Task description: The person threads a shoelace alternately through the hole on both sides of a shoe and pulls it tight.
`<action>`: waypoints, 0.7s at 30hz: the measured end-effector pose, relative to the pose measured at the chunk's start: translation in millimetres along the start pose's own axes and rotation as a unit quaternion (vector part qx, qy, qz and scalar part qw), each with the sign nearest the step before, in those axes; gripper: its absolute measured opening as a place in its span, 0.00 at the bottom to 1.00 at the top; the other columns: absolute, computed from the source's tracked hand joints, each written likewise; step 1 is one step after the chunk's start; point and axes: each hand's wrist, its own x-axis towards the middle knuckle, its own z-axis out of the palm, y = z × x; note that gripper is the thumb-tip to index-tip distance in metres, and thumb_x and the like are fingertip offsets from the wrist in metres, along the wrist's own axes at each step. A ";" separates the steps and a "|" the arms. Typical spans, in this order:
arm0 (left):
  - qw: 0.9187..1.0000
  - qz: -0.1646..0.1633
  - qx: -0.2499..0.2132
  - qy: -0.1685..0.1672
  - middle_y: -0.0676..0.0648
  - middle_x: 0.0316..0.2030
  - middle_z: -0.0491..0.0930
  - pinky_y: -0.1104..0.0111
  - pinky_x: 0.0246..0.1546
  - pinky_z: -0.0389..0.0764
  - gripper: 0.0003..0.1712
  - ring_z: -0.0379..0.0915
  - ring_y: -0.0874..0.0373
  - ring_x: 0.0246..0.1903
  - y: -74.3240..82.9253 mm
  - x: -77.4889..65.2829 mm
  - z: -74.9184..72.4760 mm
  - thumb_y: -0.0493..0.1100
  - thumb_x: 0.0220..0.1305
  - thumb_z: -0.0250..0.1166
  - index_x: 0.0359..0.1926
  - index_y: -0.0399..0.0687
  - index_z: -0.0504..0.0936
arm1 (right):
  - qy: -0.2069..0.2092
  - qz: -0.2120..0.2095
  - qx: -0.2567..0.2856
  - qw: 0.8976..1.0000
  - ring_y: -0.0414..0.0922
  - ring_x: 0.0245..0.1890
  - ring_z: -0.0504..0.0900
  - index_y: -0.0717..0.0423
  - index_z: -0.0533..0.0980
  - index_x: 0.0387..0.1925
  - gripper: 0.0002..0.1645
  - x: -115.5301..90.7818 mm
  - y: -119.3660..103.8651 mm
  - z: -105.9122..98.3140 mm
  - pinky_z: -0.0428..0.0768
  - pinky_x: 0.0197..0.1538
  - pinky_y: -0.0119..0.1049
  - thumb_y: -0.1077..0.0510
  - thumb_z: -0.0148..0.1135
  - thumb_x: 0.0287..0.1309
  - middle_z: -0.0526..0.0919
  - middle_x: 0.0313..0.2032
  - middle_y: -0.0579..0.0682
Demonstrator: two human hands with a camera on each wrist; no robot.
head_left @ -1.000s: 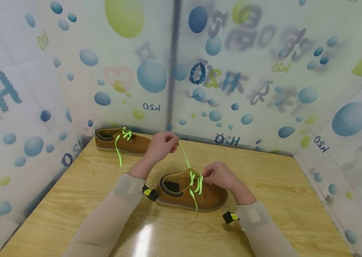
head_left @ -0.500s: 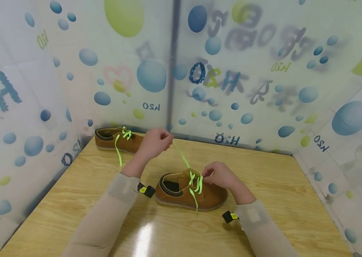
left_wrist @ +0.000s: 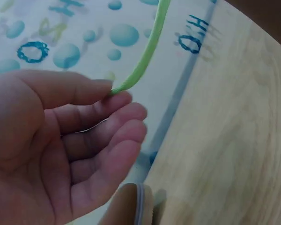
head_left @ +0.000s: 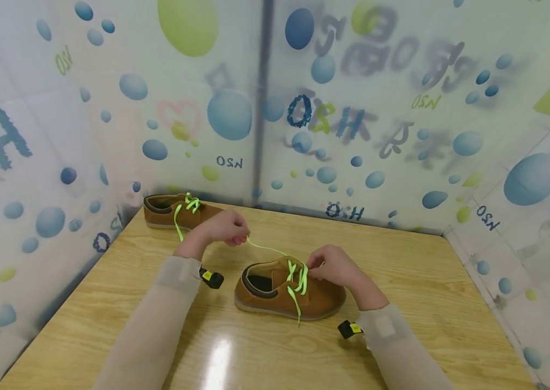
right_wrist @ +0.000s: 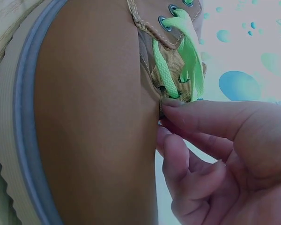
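A brown shoe (head_left: 323, 300) with bright green laces stands on the wooden table, toe to the right. Between thumb and index finger, my left hand (head_left: 226, 227) pinches the end of a green shoelace (left_wrist: 147, 54), which sags back to the shoe's eyelets. Its other fingers are loosely bent. My right hand (head_left: 335, 265) is at the far side of the lacing; in the right wrist view, thumb and index finger pinch the edge of the shoe's eyelet flap, below the tongue (right_wrist: 171, 65). The fingertips behind the flap are partly hidden.
A second brown shoe (head_left: 165, 219) with green laces stands at the table's back left, its toe partly behind my left hand. Printed curtains (head_left: 377, 135) enclose the wooden table (head_left: 426, 303) at the back and sides. Each wrist carries a small black camera (head_left: 213, 279).
My left hand has moved left, then lower, with the lace end. The lace has gone from taut to slack. My right hand has stayed at the shoe, which has barely shifted.
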 end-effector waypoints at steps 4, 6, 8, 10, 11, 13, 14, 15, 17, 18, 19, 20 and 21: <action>0.999 0.013 0.012 -0.049 0.50 0.26 0.81 0.67 0.34 0.82 0.10 0.76 0.59 0.28 -6.2 2.7 3.5 0.38 0.69 0.62 0.31 0.41 0.86 | -0.001 -0.001 0.000 1.000 0.40 0.25 0.80 0.59 0.87 0.36 0.02 -0.4 -0.4 -0.5 0.79 0.31 0.36 0.64 0.72 0.62 0.86 0.29 0.47; 0.997 0.009 0.018 -0.071 0.51 0.24 0.79 0.67 0.33 0.79 0.10 0.73 0.59 0.26 -7.9 3.3 5.1 0.37 0.67 0.62 0.27 0.42 0.84 | 0.000 -0.001 -0.003 1.000 0.40 0.25 0.80 0.59 0.87 0.36 0.02 -0.6 -0.5 -0.5 0.79 0.31 0.35 0.64 0.72 0.62 0.86 0.29 0.47; 0.996 0.003 0.023 -0.086 0.51 0.24 0.79 0.68 0.33 0.80 0.10 0.74 0.59 0.26 -9.0 3.8 6.4 0.37 0.67 0.64 0.27 0.42 0.83 | 0.001 0.000 -0.006 1.000 0.40 0.26 0.80 0.60 0.87 0.36 0.02 -1.0 -0.8 -0.2 0.79 0.31 0.35 0.64 0.72 0.62 0.86 0.29 0.47; 0.995 -0.007 0.032 -0.096 0.51 0.26 0.80 0.68 0.34 0.82 0.10 0.75 0.59 0.27 -9.5 4.4 7.2 0.39 0.68 0.65 0.28 0.42 0.84 | 0.002 0.003 -0.005 1.000 0.40 0.26 0.80 0.60 0.87 0.37 0.03 -1.4 -1.1 0.2 0.79 0.32 0.35 0.63 0.72 0.62 0.86 0.29 0.47; 0.995 -0.014 0.036 -0.097 0.51 0.27 0.81 0.67 0.35 0.83 0.09 0.77 0.59 0.28 -9.2 4.5 7.2 0.40 0.68 0.65 0.30 0.42 0.85 | 0.001 0.004 -0.004 1.000 0.40 0.26 0.80 0.60 0.87 0.37 0.03 -1.5 -1.2 0.3 0.79 0.32 0.35 0.63 0.73 0.63 0.86 0.29 0.48; 0.994 -0.022 0.055 -0.090 0.51 0.30 0.83 0.67 0.37 0.85 0.09 0.79 0.59 0.31 -7.4 4.5 6.8 0.44 0.70 0.67 0.35 0.43 0.88 | -0.001 0.005 -0.001 1.000 0.41 0.26 0.80 0.59 0.87 0.37 0.03 -1.4 -1.4 -0.1 0.80 0.32 0.36 0.63 0.73 0.63 0.86 0.30 0.48; 0.994 -0.022 0.067 -0.086 0.50 0.32 0.84 0.66 0.38 0.85 0.11 0.80 0.58 0.32 -5.5 4.2 6.5 0.46 0.71 0.67 0.37 0.43 0.88 | -0.001 0.003 -0.002 1.000 0.41 0.26 0.79 0.59 0.87 0.37 0.02 -1.0 -1.3 -1.1 0.79 0.32 0.36 0.63 0.73 0.62 0.86 0.30 0.48; 0.994 -0.020 0.078 -0.079 0.49 0.33 0.84 0.65 0.38 0.85 0.13 0.80 0.57 0.33 -3.3 3.9 6.3 0.48 0.72 0.67 0.39 0.43 0.88 | -0.003 -0.001 -0.003 1.000 0.41 0.27 0.79 0.57 0.87 0.37 0.02 -0.5 -0.5 -2.4 0.79 0.32 0.36 0.62 0.73 0.62 0.86 0.31 0.48; 0.993 -0.010 0.100 -0.062 0.48 0.37 0.85 0.64 0.40 0.85 0.18 0.82 0.55 0.36 3.6 0.4 6.5 0.53 0.74 0.66 0.43 0.42 0.88 | -0.012 -0.019 -0.007 1.000 0.42 0.28 0.80 0.55 0.87 0.38 0.03 -0.4 2.7 -5.8 0.80 0.32 0.37 0.61 0.73 0.63 0.87 0.33 0.48; 0.993 -0.002 0.105 -0.051 0.47 0.39 0.85 0.63 0.41 0.85 0.20 0.83 0.54 0.38 7.1 -1.9 7.6 0.56 0.75 0.65 0.46 0.42 0.88 | -0.019 -0.029 -0.010 0.999 0.42 0.30 0.81 0.55 0.87 0.40 0.04 -0.6 4.9 -8.1 0.81 0.33 0.38 0.61 0.72 0.63 0.88 0.34 0.49; 0.994 0.005 0.102 -0.040 0.45 0.41 0.86 0.62 0.42 0.86 0.23 0.84 0.52 0.40 10.4 -5.0 9.3 0.57 0.76 0.64 0.48 0.41 0.88 | -0.027 -0.039 -0.015 0.999 0.42 0.31 0.82 0.54 0.87 0.41 0.06 -1.2 8.0 -11.0 0.83 0.34 0.38 0.59 0.73 0.64 0.89 0.36 0.49; 0.995 0.013 0.094 -0.031 0.43 0.43 0.87 0.61 0.43 0.87 0.26 0.85 0.50 0.42 13.7 -8.7 11.8 0.59 0.77 0.62 0.50 0.40 0.87 | -0.037 -0.047 -0.020 0.998 0.43 0.34 0.83 0.54 0.87 0.44 0.08 -2.6 11.4 -14.4 0.84 0.37 0.38 0.58 0.73 0.64 0.89 0.39 0.50; 0.996 0.021 0.081 -0.024 0.41 0.46 0.87 0.60 0.44 0.87 0.28 0.85 0.49 0.44 15.7 -12.3 15.5 0.61 0.78 0.60 0.52 0.40 0.87 | -0.049 -0.052 -0.022 0.997 0.43 0.37 0.84 0.55 0.86 0.46 0.11 -4.4 14.8 -17.5 0.85 0.39 0.39 0.57 0.73 0.64 0.89 0.41 0.51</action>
